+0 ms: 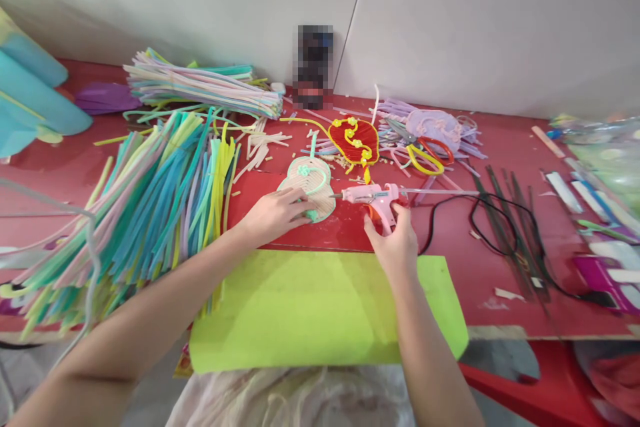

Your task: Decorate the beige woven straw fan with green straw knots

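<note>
My right hand (395, 240) grips a pink hot glue gun (367, 194), which lies sideways with its nozzle pointing left and a clear glue stick in its back. The nozzle tip reaches the right edge of a gourd-shaped pipe-cleaner piece (320, 180), cream with mint-green trim. My left hand (275, 217) holds that piece from the left, its bent fingers partly covering the lower portion. Just behind is a red pipe-cleaner piece (345, 137) edged in yellow, with small yellow flowers. Scissors (425, 153) with red and yellow handles rest to its right.
Bundles of coloured pipe cleaners (155, 193) spread over the left side, with another bundle (205, 90) behind. A lilac pipe-cleaner piece (435, 128) lies at the back. The black cord (475, 213) loops rightward. A lime-green sheet (310, 313) hangs over the front edge of the red table (500, 313).
</note>
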Demonstrator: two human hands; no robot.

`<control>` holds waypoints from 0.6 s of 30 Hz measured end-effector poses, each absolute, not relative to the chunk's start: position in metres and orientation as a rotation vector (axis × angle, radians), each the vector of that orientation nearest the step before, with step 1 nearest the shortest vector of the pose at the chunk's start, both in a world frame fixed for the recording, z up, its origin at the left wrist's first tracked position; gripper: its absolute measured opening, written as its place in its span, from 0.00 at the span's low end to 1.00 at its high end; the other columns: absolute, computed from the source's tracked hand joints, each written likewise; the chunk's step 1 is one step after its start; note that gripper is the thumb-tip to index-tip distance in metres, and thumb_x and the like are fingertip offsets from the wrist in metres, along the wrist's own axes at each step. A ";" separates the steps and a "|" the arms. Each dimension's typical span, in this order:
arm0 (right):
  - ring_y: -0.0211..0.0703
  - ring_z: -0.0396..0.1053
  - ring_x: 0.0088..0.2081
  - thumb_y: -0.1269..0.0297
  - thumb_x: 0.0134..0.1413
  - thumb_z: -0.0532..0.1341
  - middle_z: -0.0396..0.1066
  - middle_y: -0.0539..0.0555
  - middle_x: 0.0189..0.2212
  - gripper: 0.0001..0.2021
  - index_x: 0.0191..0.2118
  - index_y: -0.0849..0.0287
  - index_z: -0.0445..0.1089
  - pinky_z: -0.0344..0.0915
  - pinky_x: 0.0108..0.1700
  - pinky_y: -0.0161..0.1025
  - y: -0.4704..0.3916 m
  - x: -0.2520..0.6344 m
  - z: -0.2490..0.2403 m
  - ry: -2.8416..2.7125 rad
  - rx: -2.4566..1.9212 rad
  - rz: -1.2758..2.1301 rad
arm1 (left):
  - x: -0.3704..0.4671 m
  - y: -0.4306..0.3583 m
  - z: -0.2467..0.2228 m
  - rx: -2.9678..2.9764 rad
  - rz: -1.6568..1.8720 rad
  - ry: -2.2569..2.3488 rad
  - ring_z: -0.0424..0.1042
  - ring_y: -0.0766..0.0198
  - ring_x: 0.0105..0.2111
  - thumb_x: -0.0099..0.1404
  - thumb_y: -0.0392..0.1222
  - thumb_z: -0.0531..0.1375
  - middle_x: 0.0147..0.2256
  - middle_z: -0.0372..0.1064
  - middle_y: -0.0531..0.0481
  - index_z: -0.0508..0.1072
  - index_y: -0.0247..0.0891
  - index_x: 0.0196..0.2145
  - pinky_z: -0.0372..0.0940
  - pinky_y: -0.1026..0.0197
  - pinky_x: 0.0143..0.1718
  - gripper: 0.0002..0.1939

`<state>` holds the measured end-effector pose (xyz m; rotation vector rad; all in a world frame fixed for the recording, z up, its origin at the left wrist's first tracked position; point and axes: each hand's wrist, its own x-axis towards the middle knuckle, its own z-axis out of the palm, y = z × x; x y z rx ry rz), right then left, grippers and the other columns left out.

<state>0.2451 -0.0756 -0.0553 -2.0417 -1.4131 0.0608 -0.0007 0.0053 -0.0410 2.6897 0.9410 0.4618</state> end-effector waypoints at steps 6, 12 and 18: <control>0.53 0.70 0.41 0.49 0.46 0.59 0.71 0.60 0.43 0.27 0.50 0.59 0.60 0.66 0.40 0.45 -0.076 0.244 -0.055 -1.437 -2.039 0.065 | 0.001 0.005 -0.039 2.666 0.463 0.979 0.68 0.62 0.41 0.63 0.45 0.56 0.40 0.68 0.48 0.71 0.42 0.44 0.63 0.62 0.40 0.12; 0.52 0.71 0.40 0.51 0.45 0.61 0.71 0.60 0.45 0.27 0.51 0.58 0.60 0.66 0.36 0.43 -0.078 0.241 -0.056 -1.524 -2.049 0.075 | 0.001 0.004 -0.038 2.502 0.554 1.049 0.69 0.65 0.36 0.62 0.44 0.57 0.38 0.69 0.50 0.71 0.40 0.40 0.62 0.65 0.35 0.10; 0.51 0.72 0.40 0.52 0.46 0.61 0.71 0.58 0.44 0.26 0.51 0.58 0.60 0.67 0.35 0.41 -0.079 0.238 -0.057 -1.617 -2.023 0.078 | 0.001 0.005 -0.039 2.334 0.596 1.068 0.68 0.69 0.31 0.60 0.43 0.59 0.36 0.67 0.52 0.71 0.40 0.39 0.62 0.67 0.33 0.09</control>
